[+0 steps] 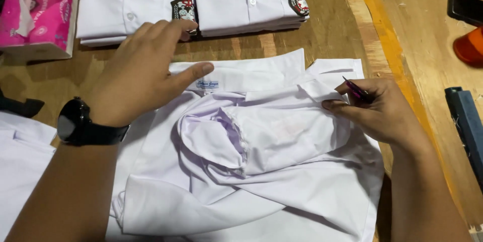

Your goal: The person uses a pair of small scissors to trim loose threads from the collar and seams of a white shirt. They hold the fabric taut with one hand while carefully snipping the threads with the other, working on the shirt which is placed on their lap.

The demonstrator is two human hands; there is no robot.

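A white shirt (261, 171) lies rumpled on the wooden table (332, 25), its collar with a small label toward the far side and a pocket turned up in the middle. My left hand (143, 71), with a black watch on the wrist, lies flat with spread fingers on the collar's left part. My right hand (375, 108) pinches the shirt's cloth at the right and holds a thin purple tool (354, 88) between its fingers.
Two stacks of folded white shirts with badges (191, 0) lie at the far edge. A pink tissue box (37, 13) stands far left. More white cloth (20, 171) lies at left. A dark blue bar (465, 121), an orange object (470, 46) and a black item (465, 6) are at right.
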